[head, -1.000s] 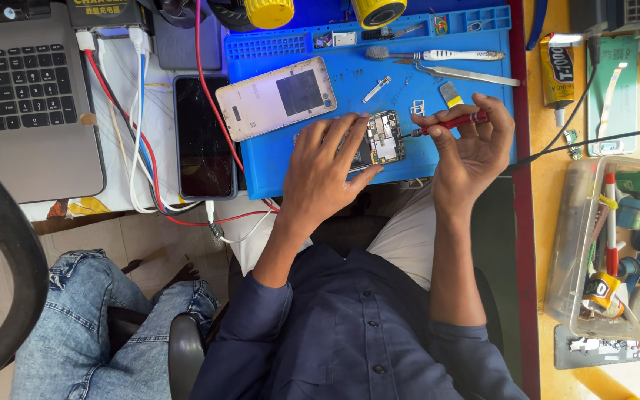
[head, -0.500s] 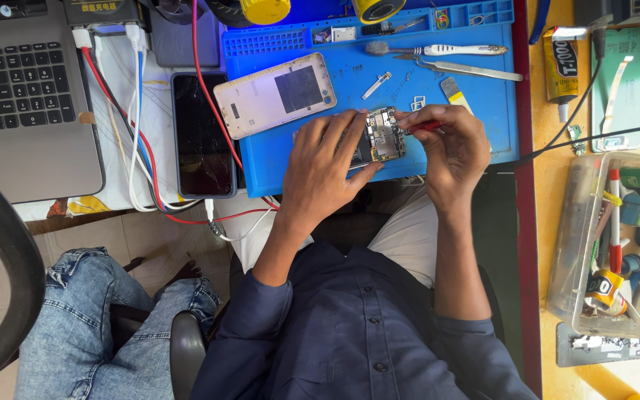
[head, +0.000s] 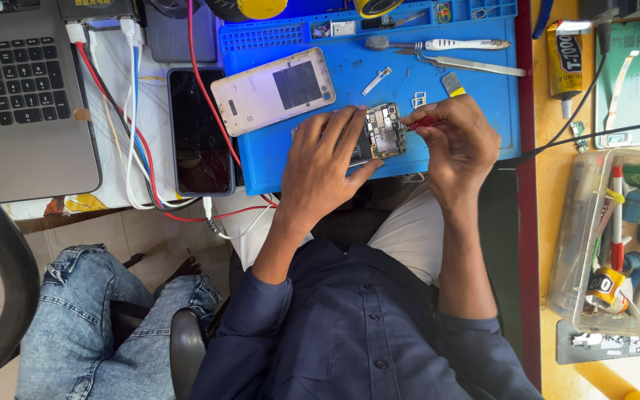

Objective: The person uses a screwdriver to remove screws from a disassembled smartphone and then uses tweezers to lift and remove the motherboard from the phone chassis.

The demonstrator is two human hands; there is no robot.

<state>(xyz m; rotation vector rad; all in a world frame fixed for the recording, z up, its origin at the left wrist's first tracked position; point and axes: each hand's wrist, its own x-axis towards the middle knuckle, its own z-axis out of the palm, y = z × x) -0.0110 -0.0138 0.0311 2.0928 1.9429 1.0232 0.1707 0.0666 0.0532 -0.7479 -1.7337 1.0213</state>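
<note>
- Left hand [head: 325, 167] lies palm-down over the opened phone [head: 381, 132], fingers curled round its left side & thumb tucked under the near edge; closed on it, pinning it to the blue repair mat [head: 483, 111].
- Opened phone sits at the mat's near edge, roughly centre, circuit board & metal shields facing up (only the right part shows past the fingers).
- Right hand [head: 459, 142] is pinched shut on a red-handled screwdriver [head: 419, 123], tip resting at the phone's upper right edge.
- Vs. 1 s ago: right hand was out to the right w/ the screwdriver held clear of the phone; half a sec ago it had closed in, and now the tip is at the board. Left hand has barely shifted, same clamp on the phone.
- Pale gold back cover [head: 274, 90] lies tilted on the mat, up-left of the left hand, apart from it; same spot as before.
- Far side of the mat: a toothbrush [head: 438, 44] & metal tweezers [head: 468, 65] lie nearly parallel, well apart from the hands. A few small loose parts lie between them and the phone.
- Off the mat to the left: a dark phone w/ cracked screen [head: 200, 133], just beside the mat edge, w/ red & white cables [head: 131, 126] running past it; laptop [head: 24, 96] further left.
- Right of the mat: a glue tube [head: 563, 63] and a clear tray of tools [head: 620, 244] on the yellow bench.
</note>
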